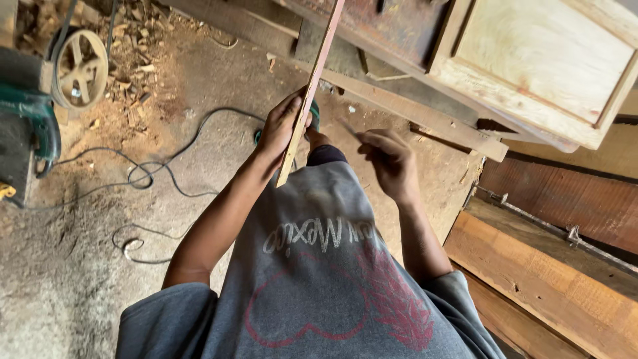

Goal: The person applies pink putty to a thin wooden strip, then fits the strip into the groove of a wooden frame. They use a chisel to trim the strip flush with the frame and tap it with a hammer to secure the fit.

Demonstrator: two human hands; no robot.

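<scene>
My left hand (282, 126) grips a long thin wooden strip (311, 86) near its lower end; the strip rises steeply up and away, out of the top of the view. My right hand (389, 159) is held a little to the right of the strip, fingers curled around a thin dark pencil-like object (347, 128) whose tip points toward the strip. Both hands hover above my grey shirt and a dusty floor. A green sandal shows partly behind the left hand.
A pale wooden panelled door (551, 66) and long planks (412, 110) lie at upper right. Thick boards (545, 286) sit at lower right. A green machine with a belt wheel (80, 66) stands at upper left, with black cables (153, 176) and wood chips on the sawdust floor.
</scene>
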